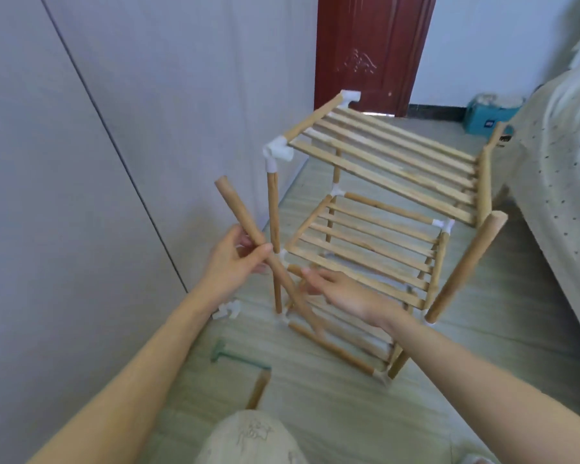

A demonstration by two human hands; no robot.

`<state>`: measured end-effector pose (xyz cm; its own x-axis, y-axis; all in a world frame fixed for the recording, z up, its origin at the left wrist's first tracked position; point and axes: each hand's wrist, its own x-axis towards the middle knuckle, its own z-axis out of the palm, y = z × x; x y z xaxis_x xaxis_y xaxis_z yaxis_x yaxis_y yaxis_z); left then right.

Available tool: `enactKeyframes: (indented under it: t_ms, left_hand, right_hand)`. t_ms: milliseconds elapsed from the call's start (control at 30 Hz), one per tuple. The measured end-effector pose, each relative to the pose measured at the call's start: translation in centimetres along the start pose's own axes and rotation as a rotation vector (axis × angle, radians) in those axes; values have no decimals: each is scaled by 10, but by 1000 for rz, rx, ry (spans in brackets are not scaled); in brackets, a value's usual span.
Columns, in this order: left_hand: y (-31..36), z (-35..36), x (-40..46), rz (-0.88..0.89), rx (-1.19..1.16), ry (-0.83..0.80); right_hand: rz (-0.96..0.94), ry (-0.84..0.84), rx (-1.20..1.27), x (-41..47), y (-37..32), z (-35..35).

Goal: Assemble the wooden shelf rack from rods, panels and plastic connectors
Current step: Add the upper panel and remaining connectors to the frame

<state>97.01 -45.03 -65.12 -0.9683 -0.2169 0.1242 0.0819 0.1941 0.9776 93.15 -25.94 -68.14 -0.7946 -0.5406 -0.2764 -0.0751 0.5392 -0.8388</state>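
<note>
A wooden shelf rack (pixel 365 242) stands on the floor with slatted panels joined by white plastic connectors. Its top panel (pixel 392 159) tilts, with white connectors (pixel 278 150) on its left corners. My left hand (pixel 238 259) grips a loose wooden rod (pixel 248 229) that slants from upper left down toward the rack's base. My right hand (pixel 342 289) hovers flat with straight fingers just in front of the middle panel (pixel 365 252), holding nothing. A thick rod (pixel 466 266) leans at the rack's right side.
A loose white connector (pixel 228 309), a green mallet (pixel 235 358) and a short rod (pixel 258 390) lie on the floor at the left. A grey wardrobe wall stands left, a bed (pixel 556 182) right, a red door (pixel 372 51) behind. My knee (pixel 248 440) shows at the bottom.
</note>
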Motion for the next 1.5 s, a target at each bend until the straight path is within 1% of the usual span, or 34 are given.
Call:
enactKeyframes:
  t_ms: [67, 167, 233, 267, 300, 367, 433, 467, 567, 667, 700, 767, 833, 933, 1000, 1067, 1200, 1333, 1400, 1500]
  left_hand:
    - [22, 11, 1, 41, -101, 12]
    - [43, 30, 5, 91, -168, -6]
    - [52, 41, 11, 137, -170, -52]
    - [55, 45, 15, 160, -147, -50]
    - [58, 47, 21, 169, -129, -15]
    - [59, 44, 40, 145, -125, 163]
    - [56, 35, 63, 76, -98, 341]
    - [55, 31, 73, 23, -70, 366]
    - [55, 31, 102, -84, -16, 290]
    - [58, 42, 120, -71, -5, 164]
    - [57, 45, 123, -61, -13, 160]
    - [52, 51, 125, -40, -39, 222]
    - [48, 54, 120, -22, -85, 287]
    - [46, 58, 103, 1, -122, 301]
    - [45, 60, 87, 36, -103, 324]
    - [43, 61, 72, 65, -58, 345]
    - [46, 62, 55, 50, -60, 330]
    - [48, 66, 48, 48, -74, 304]
    - [49, 66, 47, 43, -52, 299]
    - [50, 66, 48, 4, -51, 303]
  right_hand:
    - [-107, 31, -23, -14, -23, -8]
    - [-253, 150, -46, -30, -41, -24]
    - [-262, 222, -29, -39, -46, -36]
    - [-260, 260, -47, -43, -47, -43]
    - [-259, 304, -90, -47, -46, -50]
    - [-243, 367, -185, -54, -42, -66]
    - [-232, 392, -222, -60, -37, -81]
    - [-229, 400, -217, -62, -34, -87]
    - [-230, 419, -89, -65, -28, -99]
    - [-198, 419, 126, -65, -27, -101]
    - [-181, 420, 165, -64, -26, -101]
    - [-154, 419, 166, -64, -23, -100]
    - [-147, 417, 108, -65, -19, -97]
    - [-143, 386, -52, -73, -9, -89]
    - [-142, 354, -159, -81, -5, -85]
    - [-134, 370, -274, -88, -3, -84]
    - [-112, 500, -544, -102, -1, -85]
    - [-165, 669, -725, -111, -3, -89]
    - [-183, 733, -799, -113, -5, -94]
    - [-171, 797, -847, -113, -8, -102]
